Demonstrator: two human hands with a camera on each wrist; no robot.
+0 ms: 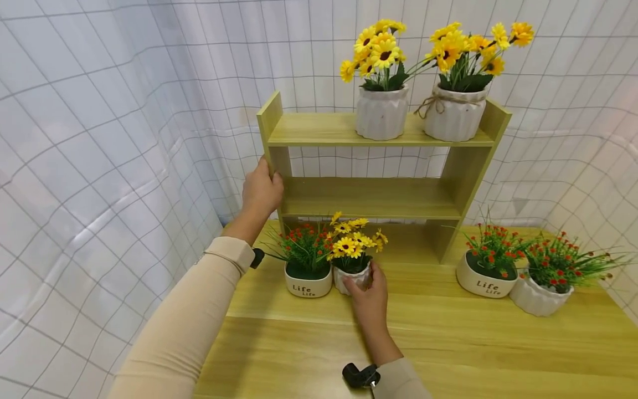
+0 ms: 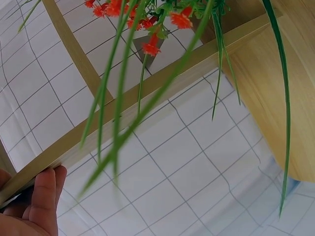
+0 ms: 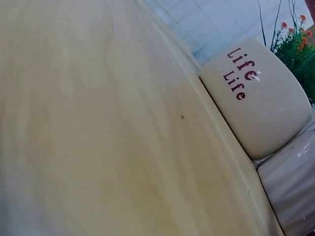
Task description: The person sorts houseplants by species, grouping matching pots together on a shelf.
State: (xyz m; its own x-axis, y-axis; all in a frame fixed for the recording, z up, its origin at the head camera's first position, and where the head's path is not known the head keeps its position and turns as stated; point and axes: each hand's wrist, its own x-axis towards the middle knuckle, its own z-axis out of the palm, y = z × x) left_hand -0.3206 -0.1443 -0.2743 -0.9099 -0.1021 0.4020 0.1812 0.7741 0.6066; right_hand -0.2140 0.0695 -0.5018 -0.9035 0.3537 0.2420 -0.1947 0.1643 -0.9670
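My left hand (image 1: 262,191) grips the left side panel of a light wooden shelf (image 1: 359,198); in the left wrist view its fingers (image 2: 45,199) and thumb lie on either side of the panel's edge. With thumb and fingers, my right hand (image 1: 371,302) holds a small white ribbed pot (image 1: 341,280) of yellow flowers, low in front of the shelf. Touching it on the left is an oval white "Life" planter (image 1: 308,285) with red flowers. The right wrist view shows this planter (image 3: 261,108) and the ribbed pot (image 3: 293,184) on the table, the right hand mostly out of sight.
Two white pots of yellow flowers, one plain (image 1: 381,115) and one tied with twine (image 1: 454,117), stand on the top board. At the table's right are another "Life" planter (image 1: 485,277) and a ribbed pot (image 1: 540,296), both red-flowered. Grid-patterned cloth (image 1: 319,66) hangs behind.
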